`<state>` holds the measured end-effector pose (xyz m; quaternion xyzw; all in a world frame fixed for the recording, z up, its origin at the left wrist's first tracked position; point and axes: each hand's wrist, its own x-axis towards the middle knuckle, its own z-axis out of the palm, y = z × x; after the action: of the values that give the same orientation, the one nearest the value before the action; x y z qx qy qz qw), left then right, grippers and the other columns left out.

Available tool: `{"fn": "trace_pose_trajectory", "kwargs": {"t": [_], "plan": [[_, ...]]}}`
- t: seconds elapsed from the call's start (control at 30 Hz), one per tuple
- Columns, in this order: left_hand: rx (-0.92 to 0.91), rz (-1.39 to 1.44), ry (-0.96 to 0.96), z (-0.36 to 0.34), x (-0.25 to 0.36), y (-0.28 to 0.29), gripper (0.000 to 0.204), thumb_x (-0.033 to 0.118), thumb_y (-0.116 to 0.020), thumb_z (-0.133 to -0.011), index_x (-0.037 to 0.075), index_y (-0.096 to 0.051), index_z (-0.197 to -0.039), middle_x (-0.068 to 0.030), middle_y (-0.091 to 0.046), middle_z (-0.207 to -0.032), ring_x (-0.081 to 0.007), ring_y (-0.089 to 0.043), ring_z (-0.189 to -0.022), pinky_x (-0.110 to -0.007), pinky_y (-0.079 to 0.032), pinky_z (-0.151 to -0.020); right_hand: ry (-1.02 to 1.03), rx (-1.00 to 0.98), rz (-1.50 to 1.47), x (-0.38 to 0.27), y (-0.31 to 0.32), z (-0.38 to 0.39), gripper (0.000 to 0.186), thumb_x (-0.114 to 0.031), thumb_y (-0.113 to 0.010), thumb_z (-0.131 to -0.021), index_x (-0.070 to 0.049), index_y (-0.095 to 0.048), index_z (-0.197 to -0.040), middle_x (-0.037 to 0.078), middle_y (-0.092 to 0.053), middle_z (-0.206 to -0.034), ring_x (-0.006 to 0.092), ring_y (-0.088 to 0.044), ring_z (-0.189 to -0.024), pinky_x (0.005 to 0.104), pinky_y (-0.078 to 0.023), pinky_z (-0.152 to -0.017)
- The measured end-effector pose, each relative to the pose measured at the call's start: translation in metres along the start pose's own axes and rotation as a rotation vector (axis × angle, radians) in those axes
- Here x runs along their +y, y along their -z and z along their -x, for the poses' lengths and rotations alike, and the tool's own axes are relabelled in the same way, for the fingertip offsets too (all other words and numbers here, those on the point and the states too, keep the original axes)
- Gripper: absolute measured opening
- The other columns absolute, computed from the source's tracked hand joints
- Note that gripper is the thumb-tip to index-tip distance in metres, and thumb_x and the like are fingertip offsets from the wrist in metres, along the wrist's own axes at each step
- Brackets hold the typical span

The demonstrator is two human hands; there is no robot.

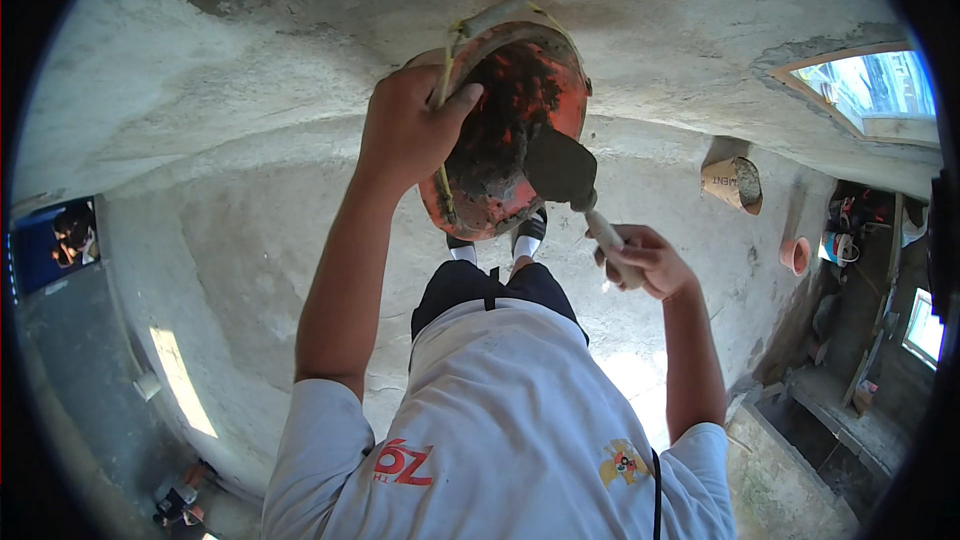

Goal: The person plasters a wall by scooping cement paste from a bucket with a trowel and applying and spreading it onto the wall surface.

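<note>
My left hand [410, 125] is closed on the near left rim of an orange bucket [565, 110], held tilted with its dark, smeared inside facing up. A handle with a pale tube and yellowish cord [490, 18] shows at its upper edge. My right hand [640, 262] is wrapped round the light handle of a trowel [560, 165], whose dark flat blade lies over the lower right part of the bucket's opening. My feet in dark footwear [530, 235] show below the bucket, partly hidden by it.
An open paper sack [730, 185] stands by the wall at the right, with a terracotta-coloured bucket [795, 255] and a white-and-blue pail [835, 247] farther along. A window [860, 90] is set in the wall. A concrete trough [795, 440] lies at lower right, small items [180, 500] at lower left.
</note>
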<state>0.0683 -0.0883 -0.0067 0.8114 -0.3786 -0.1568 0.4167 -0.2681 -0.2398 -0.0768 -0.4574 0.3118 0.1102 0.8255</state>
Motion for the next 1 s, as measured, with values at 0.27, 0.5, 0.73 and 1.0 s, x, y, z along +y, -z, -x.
{"fn": "trace_pose_trajectory", "kwargs": {"t": [0.27, 0.5, 0.73, 1.0], "plan": [[0.17, 0.158, 0.175, 0.024, -0.028, -0.004, 0.036, 0.025, -0.074, -0.094, 0.001, -0.058, -0.072, 0.0025, -0.052, -0.064, -0.0066, -0.045, -0.064, -0.03, -0.039, -0.059, -0.024, 0.051, -0.168, 0.029, -0.027, -0.006, 0.032, -0.023, -0.057, -0.098, 0.004, -0.062, -0.114, 0.004, -0.054, -0.075, 0.0089, -0.043, -0.053, 0.0254, -0.031, -0.044], [0.376, 0.43, 0.171, 0.026, -0.025, 0.01, 0.037, 0.023, -0.073, -0.094, -0.001, -0.056, -0.072, -0.0006, -0.047, -0.059, -0.0091, -0.04, -0.062, -0.033, -0.037, -0.057, 0.11, -0.052, -0.153, 0.009, -0.033, 0.001, 0.044, -0.035, -0.05, -0.107, 0.004, -0.062, -0.124, 0.0, -0.045, -0.067, 0.0085, -0.036, -0.049, 0.0256, -0.029, -0.043], [0.502, 0.698, 0.12, 0.03, -0.014, 0.02, 0.023, 0.017, -0.071, -0.096, -0.004, -0.069, -0.088, 0.0026, -0.059, -0.072, -0.0073, -0.047, -0.07, -0.028, -0.042, -0.065, 0.173, -0.146, -0.196, 0.006, -0.023, -0.012, 0.046, -0.039, -0.046, -0.109, 0.001, -0.06, -0.126, -0.001, -0.044, -0.065, 0.0079, -0.033, -0.046, 0.0253, -0.027, -0.043], [0.54, 0.832, 0.15, 0.034, -0.016, 0.021, 0.024, 0.011, -0.066, -0.099, -0.008, -0.07, -0.114, -0.0084, -0.073, -0.104, -0.0148, -0.066, -0.092, -0.029, -0.052, -0.085, 0.229, -0.251, -0.239, 0.003, -0.016, -0.034, 0.047, -0.042, -0.049, -0.107, 0.001, -0.058, -0.124, 0.001, -0.048, -0.07, 0.011, -0.04, -0.049, 0.0282, -0.035, -0.045]]}}
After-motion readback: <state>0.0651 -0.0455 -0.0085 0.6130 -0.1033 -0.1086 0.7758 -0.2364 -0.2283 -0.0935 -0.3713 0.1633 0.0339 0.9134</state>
